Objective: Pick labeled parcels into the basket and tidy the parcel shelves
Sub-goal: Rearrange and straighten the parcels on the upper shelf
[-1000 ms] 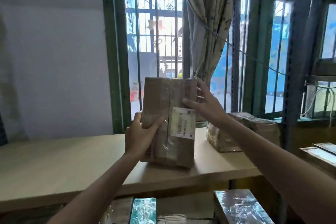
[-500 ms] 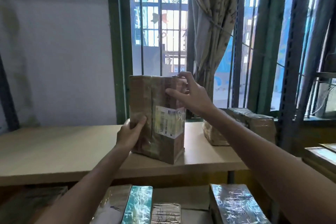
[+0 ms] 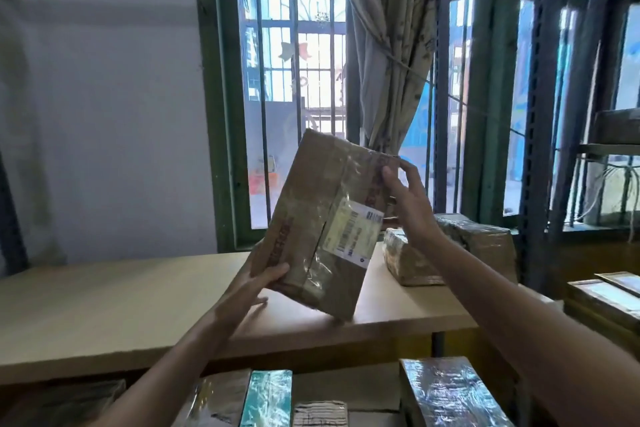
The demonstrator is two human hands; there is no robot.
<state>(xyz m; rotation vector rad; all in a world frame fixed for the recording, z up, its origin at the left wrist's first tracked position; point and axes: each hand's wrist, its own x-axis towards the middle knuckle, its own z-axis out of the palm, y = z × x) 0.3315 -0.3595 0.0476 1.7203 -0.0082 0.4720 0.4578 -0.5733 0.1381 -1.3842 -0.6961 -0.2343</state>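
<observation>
A brown taped cardboard parcel with a white shipping label is tilted to the right, just above the wooden top shelf. My left hand grips its lower left corner. My right hand holds its upper right edge. A second taped parcel lies on the shelf behind my right forearm. No basket is in view.
Several wrapped parcels sit on the shelf below. More flat parcels lie on a rack at the right. A dark metal upright stands at right. A barred window and curtain lie behind.
The parcel stood upright on the shelf before; now it is lifted and tipped to the right, with my left hand under its lower corner.
</observation>
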